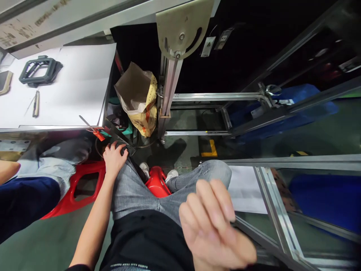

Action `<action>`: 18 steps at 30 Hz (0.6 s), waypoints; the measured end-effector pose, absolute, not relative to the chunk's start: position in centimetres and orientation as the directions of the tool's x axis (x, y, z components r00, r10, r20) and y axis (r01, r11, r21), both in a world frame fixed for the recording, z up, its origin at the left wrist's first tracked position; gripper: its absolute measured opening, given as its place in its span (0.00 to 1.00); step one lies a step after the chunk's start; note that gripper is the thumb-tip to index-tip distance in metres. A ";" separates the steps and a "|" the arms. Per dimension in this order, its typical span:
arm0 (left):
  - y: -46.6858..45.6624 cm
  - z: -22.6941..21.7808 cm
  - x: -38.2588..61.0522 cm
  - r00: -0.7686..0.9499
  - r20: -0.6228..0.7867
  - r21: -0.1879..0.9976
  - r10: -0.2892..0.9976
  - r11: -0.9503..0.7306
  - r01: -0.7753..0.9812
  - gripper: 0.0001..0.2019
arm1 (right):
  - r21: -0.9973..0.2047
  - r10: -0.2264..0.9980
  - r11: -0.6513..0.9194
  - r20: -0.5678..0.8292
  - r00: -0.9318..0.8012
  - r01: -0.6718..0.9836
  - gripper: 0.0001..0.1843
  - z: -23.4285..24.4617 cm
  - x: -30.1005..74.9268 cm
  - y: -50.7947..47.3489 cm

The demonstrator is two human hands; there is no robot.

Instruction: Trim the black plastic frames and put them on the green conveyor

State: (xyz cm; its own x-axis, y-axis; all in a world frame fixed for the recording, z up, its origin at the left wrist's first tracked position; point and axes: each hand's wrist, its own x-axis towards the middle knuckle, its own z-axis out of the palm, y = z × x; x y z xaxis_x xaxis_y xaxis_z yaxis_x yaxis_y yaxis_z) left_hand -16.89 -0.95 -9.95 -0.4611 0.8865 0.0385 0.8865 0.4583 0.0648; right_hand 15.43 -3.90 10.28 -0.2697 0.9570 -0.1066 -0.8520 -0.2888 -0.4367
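My left hand (114,158) is clenched on a dark object (124,149) at my left knee, below the tabletop (84,86). My right hand (213,226) hangs released, fingers (217,197) loose, holding nothing.

Little can be read. The beam (42,22) at top left carries faded print, too blurred to make out. A yellow L-shaped mark (210,148) is painted on the floor. Waistband lettering (129,266) is too small to read.
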 end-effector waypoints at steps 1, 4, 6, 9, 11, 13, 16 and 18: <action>-0.9 -10.0 -16.9 -0.462 0.039 0.064 0.886 0.459 0.886 0.19 | -0.362 0.958 -0.287 -0.106 -0.267 -0.887 0.16 10.4 14.9 -3.2; -0.9 -10.0 -17.0 -0.459 0.044 0.062 0.887 0.456 0.888 0.18 | -0.181 0.946 -0.318 -0.122 -0.299 -0.931 0.18 10.3 14.1 -1.8; -0.9 -10.0 -17.0 -0.461 0.041 0.065 0.886 0.458 0.887 0.18 | -0.135 0.934 -0.351 -0.125 -0.335 -0.927 0.18 10.0 14.1 -1.4; -0.9 -9.9 -17.0 -0.467 0.037 0.069 0.884 0.464 0.883 0.18 | -0.077 0.921 -0.380 -0.124 -0.369 -0.922 0.18 9.6 14.3 -1.5; -0.9 -9.8 -16.9 -0.468 0.038 0.075 0.883 0.465 0.882 0.18 | -0.036 0.913 -0.397 -0.111 -0.392 -0.917 0.18 9.5 14.4 -1.6; -0.9 -9.8 -16.8 -0.471 0.035 0.081 0.881 0.467 0.880 0.18 | -0.004 0.904 -0.420 -0.088 -0.418 -0.908 0.18 9.6 14.5 -1.6; -0.8 -9.7 -16.8 -0.480 0.024 0.084 0.877 0.476 0.875 0.18 | -0.006 0.897 -0.438 -0.075 -0.436 -0.899 0.17 9.8 14.6 -1.5; -0.7 -9.7 -16.8 -0.483 0.020 0.087 0.876 0.479 0.873 0.18 | -0.058 0.910 -0.408 -0.112 -0.400 -0.911 0.19 9.9 14.6 -1.5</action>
State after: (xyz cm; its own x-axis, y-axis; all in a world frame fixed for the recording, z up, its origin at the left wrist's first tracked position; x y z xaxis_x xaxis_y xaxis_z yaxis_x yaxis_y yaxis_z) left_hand -16.81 -0.73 -9.71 -0.4827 0.8756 0.0201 0.8733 0.4794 0.0866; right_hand 14.59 -1.49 9.90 -0.4002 0.9095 -0.1122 -0.9111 -0.4081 -0.0584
